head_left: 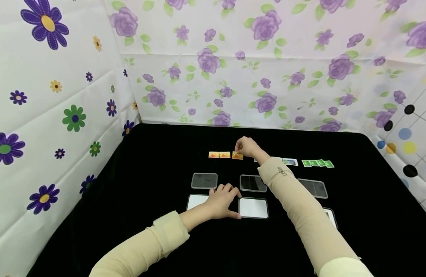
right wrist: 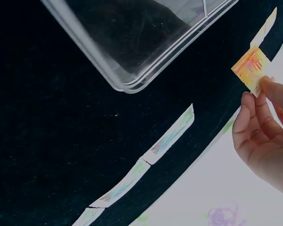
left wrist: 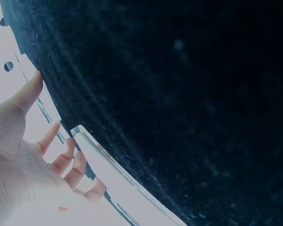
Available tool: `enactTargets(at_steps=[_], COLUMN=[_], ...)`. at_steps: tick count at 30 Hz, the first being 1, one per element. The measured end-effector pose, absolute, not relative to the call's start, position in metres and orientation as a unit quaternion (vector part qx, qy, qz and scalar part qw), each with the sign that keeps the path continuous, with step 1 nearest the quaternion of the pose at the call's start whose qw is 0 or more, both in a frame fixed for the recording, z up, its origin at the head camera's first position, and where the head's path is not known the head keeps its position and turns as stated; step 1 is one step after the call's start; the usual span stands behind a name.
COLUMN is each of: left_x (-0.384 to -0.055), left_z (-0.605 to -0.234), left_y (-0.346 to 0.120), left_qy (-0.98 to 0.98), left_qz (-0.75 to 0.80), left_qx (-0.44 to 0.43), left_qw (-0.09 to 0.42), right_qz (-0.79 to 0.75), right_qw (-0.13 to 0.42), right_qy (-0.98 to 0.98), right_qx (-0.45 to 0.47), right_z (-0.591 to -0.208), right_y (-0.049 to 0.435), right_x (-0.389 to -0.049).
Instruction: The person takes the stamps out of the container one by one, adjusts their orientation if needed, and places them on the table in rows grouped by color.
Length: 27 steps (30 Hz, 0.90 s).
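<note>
My right hand [head_left: 248, 147] pinches an orange stamp [right wrist: 251, 68] with a serrated edge between thumb and fingers, and the stamp is lifted at a tilt in the right wrist view. To its left lie two more orange stamps [head_left: 219, 154], side by side. My left hand [head_left: 222, 201] is spread palm down, fingers loosely bent, between two white-filled clear cases. Its thumb and index fingertip are at the left edge of the middle white case [head_left: 253, 208]; whether they touch it I cannot tell. The left white case [head_left: 196, 201] is partly covered by this hand.
Three clear lids or trays [head_left: 204, 181] stand in a row behind the white cases. Blue-and-white stamps [head_left: 290, 162] and several green stamps [head_left: 317, 163] lie to the right. My right sleeve hides part of a right-hand white case [head_left: 331, 216]. Black cloth [head_left: 157, 161] covers the table.
</note>
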State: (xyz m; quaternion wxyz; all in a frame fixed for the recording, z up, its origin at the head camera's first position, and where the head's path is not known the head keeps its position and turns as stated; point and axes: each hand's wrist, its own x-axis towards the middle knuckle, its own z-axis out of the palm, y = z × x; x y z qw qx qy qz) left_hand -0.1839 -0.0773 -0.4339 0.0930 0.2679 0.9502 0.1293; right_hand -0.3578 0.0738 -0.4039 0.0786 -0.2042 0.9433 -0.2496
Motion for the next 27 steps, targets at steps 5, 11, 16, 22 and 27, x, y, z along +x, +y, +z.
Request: enactTargets(at_steps=[5,11,16,22,27], left_x=[-0.183,-0.183,-0.184,-0.181,-0.182], left_z=[-0.435,-0.435,-0.435,-0.437,-0.437], left_y=[-0.076,-0.076,-0.076,-0.078,-0.076], left_qy=[0.95,0.953,0.953,0.953,0.952], left_qz=[0.125,0.114,0.115,0.119,0.124], left_qx=[0.269,0.266,0.268,0.266,0.266], left_qw=[0.094,0.086,0.084,0.087,0.084], right_qz=[-0.232,-0.201,-0.189,-0.163,-0.154], right_qw=[0.078,0.054,0.037,0.038,0.027], right_qy=[0.947,0.958,0.965,0.969,0.971], right_qx=[-0.21,-0.198,-0.178,-0.18,-0.182], right_z=[-0.408,-0.41,-0.411,-0.417,-0.42], right_y=[0.071,0.063,0.057,0.052,0.052], right_x=[-0.363,-0.368,-0.37,-0.369,-0.369])
